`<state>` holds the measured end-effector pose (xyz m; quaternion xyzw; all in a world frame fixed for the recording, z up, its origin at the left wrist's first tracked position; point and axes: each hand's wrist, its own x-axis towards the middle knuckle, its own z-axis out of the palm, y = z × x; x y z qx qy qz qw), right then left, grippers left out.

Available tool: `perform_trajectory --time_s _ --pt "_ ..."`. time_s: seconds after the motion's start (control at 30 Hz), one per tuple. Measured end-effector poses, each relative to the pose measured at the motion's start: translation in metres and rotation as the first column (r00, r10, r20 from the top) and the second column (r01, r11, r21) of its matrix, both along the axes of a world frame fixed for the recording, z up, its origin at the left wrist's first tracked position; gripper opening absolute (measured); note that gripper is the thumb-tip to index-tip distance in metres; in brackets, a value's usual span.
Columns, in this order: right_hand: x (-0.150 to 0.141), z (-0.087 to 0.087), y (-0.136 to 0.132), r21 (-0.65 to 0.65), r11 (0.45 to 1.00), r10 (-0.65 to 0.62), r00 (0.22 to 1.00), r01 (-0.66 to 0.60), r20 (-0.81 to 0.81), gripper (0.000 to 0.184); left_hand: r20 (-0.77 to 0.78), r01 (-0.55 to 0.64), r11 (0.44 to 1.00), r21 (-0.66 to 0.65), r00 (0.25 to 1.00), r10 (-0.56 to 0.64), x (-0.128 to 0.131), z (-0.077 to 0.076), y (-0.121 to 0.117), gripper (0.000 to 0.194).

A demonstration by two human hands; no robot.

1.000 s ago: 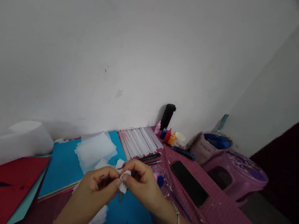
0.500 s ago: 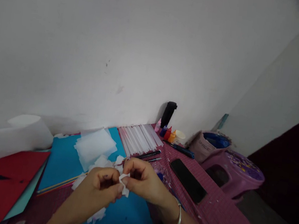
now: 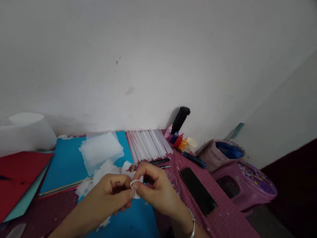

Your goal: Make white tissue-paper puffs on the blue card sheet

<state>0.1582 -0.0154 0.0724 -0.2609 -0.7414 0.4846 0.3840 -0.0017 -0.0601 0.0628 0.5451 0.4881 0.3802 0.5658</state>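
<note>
Between the fingertips of both hands is a small piece of white paper (image 3: 136,196), its edge curled over. My left hand (image 3: 113,195) pinches it from the left, thumb against fingers. From the other side my right hand (image 3: 156,187), with a bangle (image 3: 192,230) at the wrist, pinches its upper part. Below the hands lies a blue sheet (image 3: 128,230). Torn white paper pieces (image 3: 102,170) are heaped just behind the left hand, and the fingers cover part of the held piece.
White sheets (image 3: 102,149) lie on a blue folder at the back. Right of them are pale strips (image 3: 148,144), small paint bottles (image 3: 178,139), a black bottle (image 3: 180,119), a cutter (image 3: 194,159) and a dark phone-like slab (image 3: 198,190). Red card (image 3: 11,182) and a paper roll (image 3: 27,134) lie left.
Both hands keep pinching the white paper piece while the fingers work it; its edge now shows a curled loop. The view has shifted slightly.
</note>
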Motion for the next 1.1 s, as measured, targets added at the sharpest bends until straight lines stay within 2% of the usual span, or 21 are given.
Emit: perform_trajectory --time_s 0.17,0.27,0.33,0.47,0.57,0.63,0.73,0.93,1.1 --pt "0.000 -0.006 0.002 -0.085 0.995 0.044 0.997 -0.049 -0.065 0.010 -0.032 -0.033 0.999 0.018 0.999 0.034 0.000 0.006 -0.002 0.016" --pt "0.001 -0.006 0.003 -0.135 0.991 -0.026 0.987 0.004 -0.161 0.016 -0.046 -0.061 0.998 0.033 0.997 0.062 0.001 0.013 -0.001 0.015" --pt "0.002 -0.005 0.003 -0.179 0.984 -0.046 0.981 0.011 -0.190 0.013 -0.078 -0.089 0.994 0.066 0.993 0.094 0.002 0.017 0.000 0.016" --pt "0.003 -0.002 0.002 -0.320 0.940 0.089 0.990 -0.118 -0.105 0.015 -0.094 -0.151 0.979 0.137 0.982 0.165 0.002 0.021 -0.001 0.019" --pt "0.002 -0.005 0.003 -0.401 0.892 0.175 0.978 -0.208 -0.118 0.018 -0.101 -0.146 0.979 0.143 0.982 0.161 0.000 0.021 -0.002 0.021" --pt "0.001 -0.006 0.004 -0.411 0.876 0.209 0.967 -0.252 -0.147 0.018 -0.133 -0.101 0.986 0.133 0.984 0.119 -0.001 0.022 -0.002 0.021" --pt "0.002 -0.006 0.005 -0.388 0.886 0.225 0.967 -0.254 -0.121 0.017 -0.197 -0.061 0.990 0.128 0.977 0.086 0.000 0.023 -0.003 0.020" --pt "0.000 -0.006 0.005 -0.352 0.913 0.199 0.978 -0.206 -0.058 0.013 -0.272 -0.113 0.980 0.165 0.950 0.155 0.002 0.022 -0.004 0.023" --pt "-0.005 -0.015 0.009 -0.439 0.859 0.215 0.964 -0.264 -0.159 0.020 -0.201 -0.116 0.986 0.120 0.970 0.138 0.000 0.021 -0.002 0.013"
